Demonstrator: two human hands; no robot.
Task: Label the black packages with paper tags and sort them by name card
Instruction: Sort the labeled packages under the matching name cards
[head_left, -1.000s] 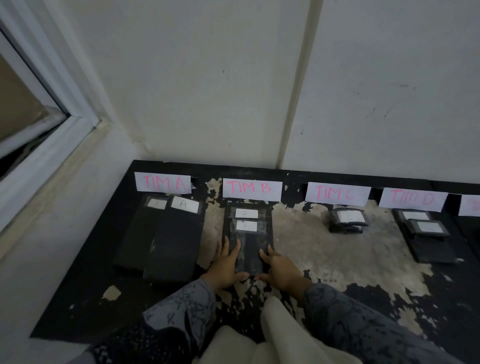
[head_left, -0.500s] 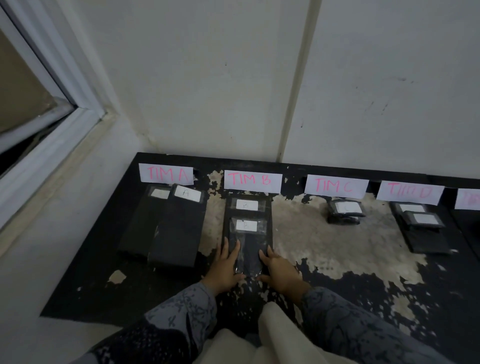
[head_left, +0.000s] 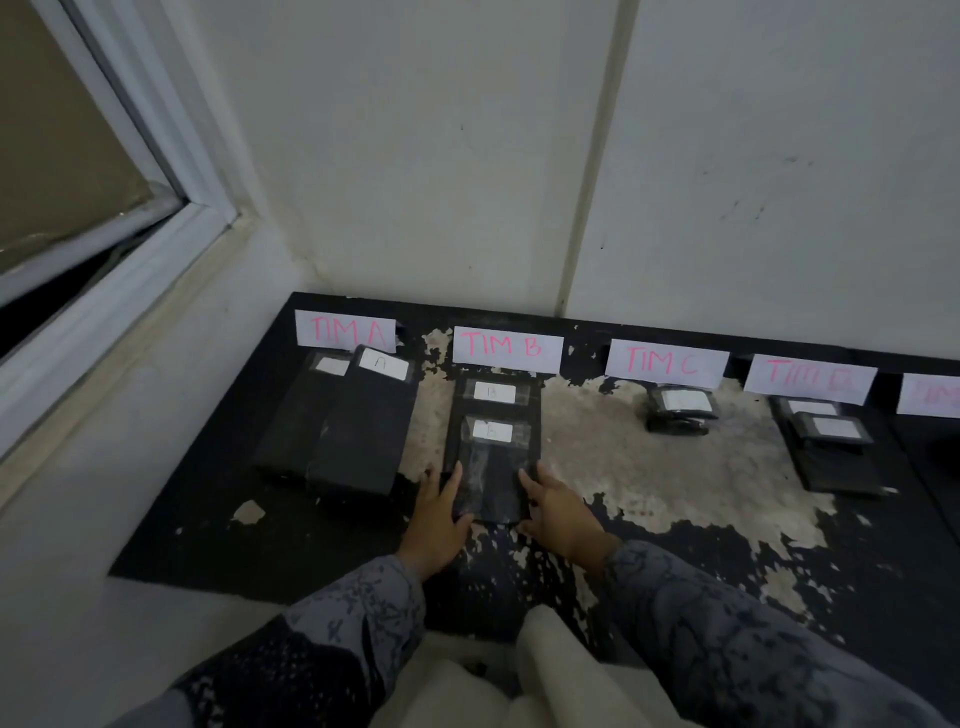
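A black package (head_left: 493, 480) with a white "B" tag (head_left: 492, 431) lies on top of another tagged black package (head_left: 493, 392) below the "TIM B" card (head_left: 507, 348). My left hand (head_left: 436, 519) rests flat against its left edge and my right hand (head_left: 558, 512) against its right edge, fingers spread. Two tagged black packages (head_left: 358, 436) lie under the "TIM A" card (head_left: 345, 330). A small tagged package (head_left: 680, 408) sits under "TIM C" (head_left: 665, 364). Two more packages (head_left: 831, 447) lie under the fourth card (head_left: 810, 382).
The black, peeling surface (head_left: 623, 467) meets a white wall (head_left: 519, 182) at the back. A window frame (head_left: 130, 249) runs along the left. A fifth card (head_left: 932, 397) shows at the right edge. Pale cloth (head_left: 545, 670) lies between my sleeves.
The top B package has slid slightly toward me, uncovering the tag of the one beneath. Both hands stay at its sides. My view has tilted a little.
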